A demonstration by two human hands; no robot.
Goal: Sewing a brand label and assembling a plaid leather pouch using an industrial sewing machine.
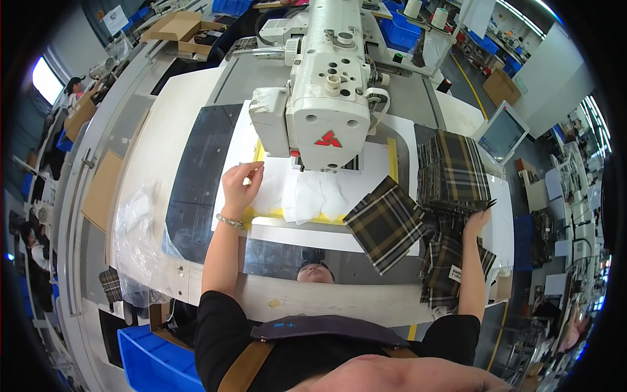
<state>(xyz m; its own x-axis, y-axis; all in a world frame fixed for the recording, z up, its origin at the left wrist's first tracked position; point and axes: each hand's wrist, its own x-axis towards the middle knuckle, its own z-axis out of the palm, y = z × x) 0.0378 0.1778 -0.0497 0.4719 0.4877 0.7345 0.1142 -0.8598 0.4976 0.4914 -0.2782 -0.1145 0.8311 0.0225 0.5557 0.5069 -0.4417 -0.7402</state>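
Observation:
A white industrial sewing machine head (330, 104) stands in front of me over a work plate. Below it lies crumpled white sheet material (317, 196) inside a yellow-edged frame (392, 160). My left hand (241, 188) is raised left of the needle area, thumb and fingertips pinched together; what they hold, if anything, is too small to tell. At the right, my right hand (478, 223) grips the near edge of a stack of plaid fabric pieces (454, 170), its fingers partly hidden. One plaid piece (385, 225) lies tilted between machine and stack. More plaid pieces (444, 264) hang near the table edge.
Clear plastic film (140, 242) drapes over the table's left side, with a blue crate (157, 359) below. Beyond the stack stands a small screen (501, 134). Open cardboard boxes (179, 29) sit at the far left, and thread cones (439, 18) at the back right.

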